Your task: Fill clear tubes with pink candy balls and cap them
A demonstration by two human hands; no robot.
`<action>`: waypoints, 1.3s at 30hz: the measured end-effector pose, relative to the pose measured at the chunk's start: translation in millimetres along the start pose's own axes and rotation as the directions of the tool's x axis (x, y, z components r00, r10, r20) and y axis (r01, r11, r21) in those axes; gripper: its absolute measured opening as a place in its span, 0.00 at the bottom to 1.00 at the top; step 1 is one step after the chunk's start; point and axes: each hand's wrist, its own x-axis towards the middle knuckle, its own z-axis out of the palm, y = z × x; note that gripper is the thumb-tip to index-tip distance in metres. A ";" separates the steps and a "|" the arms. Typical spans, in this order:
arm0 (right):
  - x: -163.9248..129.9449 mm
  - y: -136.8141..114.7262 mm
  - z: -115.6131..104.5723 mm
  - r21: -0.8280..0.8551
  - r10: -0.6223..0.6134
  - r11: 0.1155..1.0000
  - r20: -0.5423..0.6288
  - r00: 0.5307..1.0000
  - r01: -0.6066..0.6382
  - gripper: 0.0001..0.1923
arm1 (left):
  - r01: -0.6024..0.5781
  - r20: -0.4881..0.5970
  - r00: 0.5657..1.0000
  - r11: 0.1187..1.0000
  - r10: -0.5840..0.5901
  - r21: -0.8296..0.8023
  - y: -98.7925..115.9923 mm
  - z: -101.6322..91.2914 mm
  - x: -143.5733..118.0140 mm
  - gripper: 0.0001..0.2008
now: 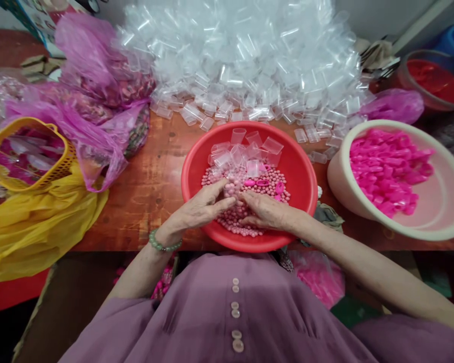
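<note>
Both hands meet in the red basin: the left hand pinches a small clear tube over the pink beads; the right hand lies released on them. I judge most work remains: the big pile of empty tubes behind looks untouched.

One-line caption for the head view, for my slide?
Both hands, left hand and right hand, meet over pink beads in a red basin holding clear tubes.

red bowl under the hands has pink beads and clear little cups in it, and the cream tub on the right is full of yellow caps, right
Not quite. In the head view the cream tub on the right holds bright pink caps, not yellow ones. The rest stands: the red bowl under both hands holds pink beads and clear little cups.
</note>
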 end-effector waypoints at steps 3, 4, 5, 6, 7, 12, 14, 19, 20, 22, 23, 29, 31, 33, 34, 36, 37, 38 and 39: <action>-4.7 -6.8 -0.4 0.036 0.038 0.999 0.026 0.999 -0.039 0.10 | 0.021 0.081 0.997 0.976 -0.003 -0.218 -1.8 4.3 0.4 0.11; -5.8 -9.4 -0.2 0.038 0.050 0.998 0.029 0.998 -0.051 0.09 | 0.018 0.085 0.996 0.959 0.007 -0.283 -2.4 6.0 0.7 0.11; -6.7 -11.9 0.3 0.033 0.063 0.997 0.026 0.998 -0.064 0.09 | 0.012 0.072 0.997 0.944 0.013 -0.329 -2.8 7.7 1.1 0.11; -7.3 -14.2 1.0 0.021 0.079 0.997 0.015 0.997 -0.079 0.09 | 0.007 0.057 0.998 0.939 0.013 -0.345 -3.1 9.2 1.4 0.11; -7.7 -16.2 1.9 0.003 0.093 0.996 0.003 0.996 -0.093 0.10 | 0.004 0.044 0.999 0.944 0.012 -0.330 -3.1 10.4 1.8 0.10; -6.7 -22.4 7.5 -0.140 0.165 0.976 -0.025 0.986 -0.166 0.12 | 0.006 0.021 1.000 0.962 0.000 -0.274 -1.2 12.4 2.0 0.11; -6.6 -24.1 9.1 -0.193 0.202 0.960 -0.030 0.979 -0.204 0.14 | -0.008 0.006 1.000 0.959 0.010 -0.285 -0.2 12.5 1.5 0.11; -15.9 -31.9 -2.8 -0.220 0.226 0.950 -0.003 0.974 -0.221 0.19 | -0.006 0.003 1.000 0.959 0.007 -0.284 2.2 13.9 0.1 0.12; -20.0 -33.8 -9.3 -0.231 0.227 0.947 -0.001 0.974 -0.221 0.19 | 0.001 0.013 1.000 0.943 0.004 -0.332 2.4 14.4 0.0 0.12; -29.0 -37.1 -25.4 -0.243 0.208 0.947 -0.035 0.978 -0.210 0.15 | 0.007 0.045 0.999 0.902 0.014 -0.431 2.3 15.9 -0.4 0.14; -33.3 -38.4 -34.1 -0.219 0.174 0.958 -0.078 0.982 -0.187 0.14 | 0.012 0.062 0.998 0.882 0.020 -0.471 1.9 16.8 -0.6 0.14; -34.1 -45.1 -68.3 0.122 -0.129 0.976 -0.347 0.929 0.181 0.15 | 0.073 0.115 0.993 0.786 -0.003 -0.614 -6.0 24.4 -1.8 0.16; -26.2 -48.4 -70.2 0.141 -0.167 0.965 -0.324 0.931 0.222 0.14 | 0.091 0.108 0.994 0.763 -0.027 -0.641 -9.2 25.9 -1.8 0.17; -20.2 -50.0 -70.5 0.158 -0.176 0.960 -0.309 0.935 0.233 0.13 | 0.103 0.090 0.994 0.723 -0.057 -0.683 -10.6 25.9 -1.7 0.19; -18.8 -49.0 -70.8 0.182 -0.174 0.954 -0.312 0.934 0.238 0.14 | 0.103 0.080 0.995 0.703 -0.066 -0.703 -10.2 25.4 -1.8 0.19; -19.3 -41.8 -72.8 0.253 -0.142 0.938 -0.343 0.928 0.238 0.18 | 0.079 0.040 0.997 0.687 -0.072 -0.723 -7.2 23.3 -2.3 0.19; -20.6 -35.2 -74.4 0.284 -0.107 0.933 -0.363 0.925 0.219 0.19 | 0.048 0.001 0.998 0.700 -0.067 -0.713 -5.0 21.9 -2.7 0.19; -22.1 -26.9 -76.1 0.300 -0.061 0.936 -0.381 0.923 0.186 0.19 | 0.012 -0.042 0.998 0.729 -0.056 -0.684 -2.5 20.3 -3.0 0.18; -23.4 -17.5 -77.6 0.295 -0.008 0.946 -0.390 0.921 0.133 0.17 | -0.017 -0.077 0.996 0.773 -0.042 -0.634 -0.2 18.6 -3.3 0.18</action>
